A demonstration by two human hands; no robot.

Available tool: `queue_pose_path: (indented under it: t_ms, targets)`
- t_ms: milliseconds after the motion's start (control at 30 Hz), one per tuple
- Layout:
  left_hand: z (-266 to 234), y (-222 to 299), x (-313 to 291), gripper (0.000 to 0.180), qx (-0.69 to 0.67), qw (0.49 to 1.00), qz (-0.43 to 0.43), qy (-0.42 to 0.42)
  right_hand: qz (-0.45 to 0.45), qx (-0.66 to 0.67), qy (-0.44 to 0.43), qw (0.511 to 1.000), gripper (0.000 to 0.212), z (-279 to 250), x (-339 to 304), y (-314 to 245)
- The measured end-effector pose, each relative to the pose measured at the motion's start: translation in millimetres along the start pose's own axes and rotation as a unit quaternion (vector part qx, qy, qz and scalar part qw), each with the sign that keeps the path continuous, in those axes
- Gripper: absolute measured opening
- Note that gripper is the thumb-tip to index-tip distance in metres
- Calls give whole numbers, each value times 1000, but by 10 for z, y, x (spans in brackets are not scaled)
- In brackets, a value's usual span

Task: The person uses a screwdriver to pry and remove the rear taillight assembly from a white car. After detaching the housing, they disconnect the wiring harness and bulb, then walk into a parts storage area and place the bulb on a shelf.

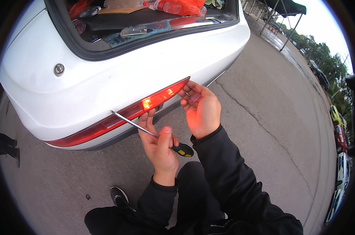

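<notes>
A long red bumper light (95, 131) runs low along the white car's rear bumper (122, 88), its right end glowing orange and red. In my left hand (160, 150) is a screwdriver (183, 150) with a dark handle marked in yellow, held between thumb and fingers. Its metal shaft slants up to the left, and the tip lies at the light's upper edge. The left fingertips reach the lower edge of the glowing part. By the light's pointed right end, my right hand (205, 111) has its fingers curled around a small translucent reddish piece (194, 98).
Above, the open trunk (146, 43) holds bottles, cardboard and plastic-wrapped things. A small dark object (88, 197) lies on the pavement left of my shoe (119, 196). Someone's dark-clothed legs (7, 145) show at the far left. Parked cars (340, 135) line the right edge.
</notes>
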State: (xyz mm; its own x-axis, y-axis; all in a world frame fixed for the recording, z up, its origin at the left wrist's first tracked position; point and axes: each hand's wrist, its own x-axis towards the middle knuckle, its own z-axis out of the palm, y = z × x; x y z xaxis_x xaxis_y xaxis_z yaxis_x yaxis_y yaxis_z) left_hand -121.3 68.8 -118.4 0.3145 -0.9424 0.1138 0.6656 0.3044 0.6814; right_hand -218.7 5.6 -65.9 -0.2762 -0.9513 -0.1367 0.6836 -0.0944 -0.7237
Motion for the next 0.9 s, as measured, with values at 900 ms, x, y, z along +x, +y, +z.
queue_pose_path:
  t_ms: [900]
  targets:
    - [408,24,471,49,168,939,-27,298,-42,-31,19,998,25,41,1,60]
